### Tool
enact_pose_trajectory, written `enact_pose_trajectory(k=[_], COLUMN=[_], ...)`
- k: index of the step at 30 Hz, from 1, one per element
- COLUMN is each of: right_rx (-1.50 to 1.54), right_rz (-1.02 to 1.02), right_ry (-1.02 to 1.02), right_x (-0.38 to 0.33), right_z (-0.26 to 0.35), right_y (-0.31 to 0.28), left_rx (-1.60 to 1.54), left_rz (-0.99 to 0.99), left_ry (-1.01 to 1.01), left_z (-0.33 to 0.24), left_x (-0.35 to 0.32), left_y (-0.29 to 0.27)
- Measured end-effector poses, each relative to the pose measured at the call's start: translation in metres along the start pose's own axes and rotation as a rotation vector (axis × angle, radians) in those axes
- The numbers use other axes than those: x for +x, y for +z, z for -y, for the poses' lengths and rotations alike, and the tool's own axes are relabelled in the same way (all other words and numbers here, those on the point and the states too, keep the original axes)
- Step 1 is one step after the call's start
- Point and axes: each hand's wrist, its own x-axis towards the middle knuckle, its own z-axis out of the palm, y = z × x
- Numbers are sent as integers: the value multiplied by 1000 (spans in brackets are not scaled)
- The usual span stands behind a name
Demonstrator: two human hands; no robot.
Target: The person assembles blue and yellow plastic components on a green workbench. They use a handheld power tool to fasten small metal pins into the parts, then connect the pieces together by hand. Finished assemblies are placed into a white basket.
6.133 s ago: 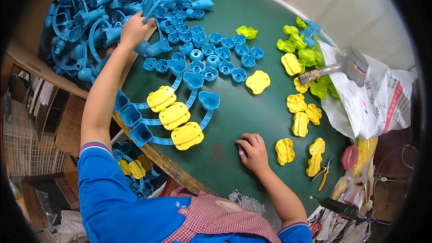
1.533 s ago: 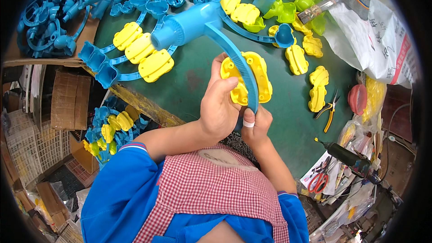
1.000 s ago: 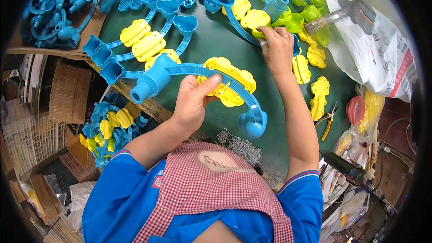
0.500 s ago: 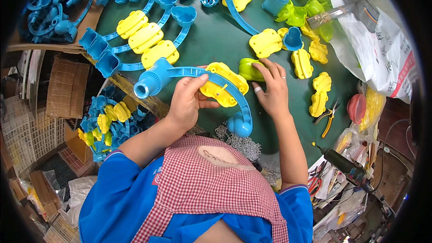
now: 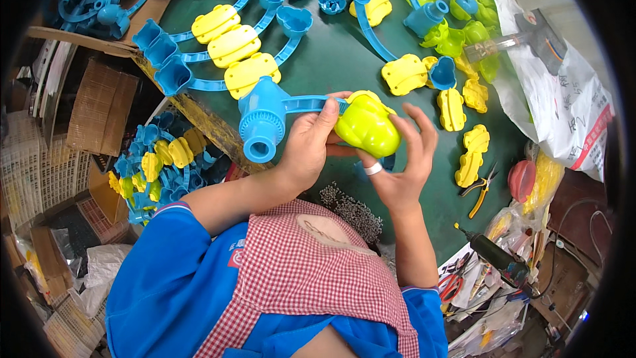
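My left hand (image 5: 306, 149) is closed around a blue curved plastic handle (image 5: 262, 116), thumb on top. The handle's ribbed, hollow socket end points toward me at the left. Its rounded far end is mostly hidden behind my right hand. A glossy lime-green plastic shell (image 5: 368, 127) lies over the handle's middle, against a yellow plastic piece (image 5: 360, 95) of which only an edge shows. My right hand (image 5: 401, 172), with a ring on it, grips the shell's right side between thumb and fingers. Whether the shell is seated cannot be made out.
Blue handles with yellow pieces (image 5: 233, 45) line the green table's far left. Loose yellow pieces (image 5: 452, 110), green shells (image 5: 450, 38) and blue cups (image 5: 331, 2) lie beyond. Yellow-handled pliers (image 5: 481, 192), a dark power screwdriver (image 5: 497, 252) and small metal screws (image 5: 354, 212) are nearer.
My right hand has brought the green shell left onto the handle. My left hand has turned the handle, swinging its socket end toward me and hiding most of the yellow piece.
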Motion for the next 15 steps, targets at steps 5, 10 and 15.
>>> enact_pose_trajectory(k=[5,10,15], right_rx=[231,667,494], right_rz=[-27,153,114], right_ry=[113,424,245], right_x=[-6,3,2], right_z=[0,5,19], right_y=[7,2,19], left_rx=[94,86,123], left_rz=[98,50,68], left_ry=[36,78,74], left_z=[-10,-17,-25], left_x=[-2,-6,-17], left_y=[0,-3,-28])
